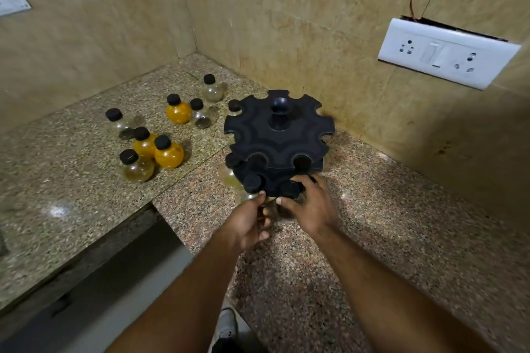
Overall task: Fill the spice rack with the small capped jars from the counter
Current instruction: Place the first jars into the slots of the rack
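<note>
A black round spice rack (279,135) with notched tiers stands on the granite counter (372,209) near the corner. Black caps of jars sit in its lower notches at the front left (252,183). My right hand (311,203) is closed around a black-capped jar (291,189) at the rack's front lower tier; its glass body is mostly hidden. My left hand (248,222) is beside it, fingertips touching under the same jar. Several loose capped jars stand to the left: an orange one (169,152), a clear one (136,167), another orange one (177,110).
Tiled walls meet in a corner behind the rack. A white switch and socket plate (447,53) hangs on the right wall. The counter's front edge drops away at lower left, with a step between the two slabs (152,200).
</note>
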`<state>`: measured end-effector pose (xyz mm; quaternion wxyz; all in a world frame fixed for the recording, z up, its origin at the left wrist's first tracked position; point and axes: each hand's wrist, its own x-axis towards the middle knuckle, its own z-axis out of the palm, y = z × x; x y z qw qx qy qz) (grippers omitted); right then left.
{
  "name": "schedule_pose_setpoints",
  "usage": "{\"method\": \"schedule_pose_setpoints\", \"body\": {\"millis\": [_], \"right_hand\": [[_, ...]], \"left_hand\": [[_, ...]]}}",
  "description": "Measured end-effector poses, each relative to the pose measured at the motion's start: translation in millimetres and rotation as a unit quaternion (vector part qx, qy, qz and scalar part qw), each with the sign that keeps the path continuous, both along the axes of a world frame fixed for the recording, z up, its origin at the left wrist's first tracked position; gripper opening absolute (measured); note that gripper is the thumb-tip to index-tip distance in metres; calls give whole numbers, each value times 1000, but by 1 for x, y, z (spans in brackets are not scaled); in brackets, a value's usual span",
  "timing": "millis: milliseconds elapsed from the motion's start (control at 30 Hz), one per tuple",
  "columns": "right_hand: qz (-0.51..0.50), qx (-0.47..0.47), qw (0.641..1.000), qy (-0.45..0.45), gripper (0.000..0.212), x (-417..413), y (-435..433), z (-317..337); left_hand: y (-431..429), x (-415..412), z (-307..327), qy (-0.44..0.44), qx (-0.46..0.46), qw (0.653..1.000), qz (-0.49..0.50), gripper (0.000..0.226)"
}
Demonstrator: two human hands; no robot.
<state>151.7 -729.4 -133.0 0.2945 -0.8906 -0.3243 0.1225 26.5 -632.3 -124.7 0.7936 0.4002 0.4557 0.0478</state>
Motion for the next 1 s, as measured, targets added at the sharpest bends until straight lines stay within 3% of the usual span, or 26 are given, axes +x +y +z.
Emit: {"method": "schedule_pose_setpoints", "body": {"millis": [200, 400, 700, 800, 933, 1000], "right_hand": [[-67, -15, 997, -19, 80, 1, -2, 0], [-160, -3, 987, -11, 83, -10, -11, -7], [-69, -9, 998, -6, 65, -31, -8, -6], [-58, -25, 998, -19, 55, -48, -1, -8], [-12, -42, 999, -16, 41, -68, 14, -18], [15, -53, 998, -6, 39, -79, 31, -24]], "left_hand": [[9, 15, -3, 22, 35, 999, -17, 26], [7, 43, 2, 53, 94, 994, -28, 32], [31, 38, -3, 62, 133, 978, 148, 14], [41, 26, -16, 65, 114, 976, 174, 21], [56, 13, -34, 67, 97, 974, 194, 12], [70, 5, -41, 67, 98, 971, 209, 22]]}}
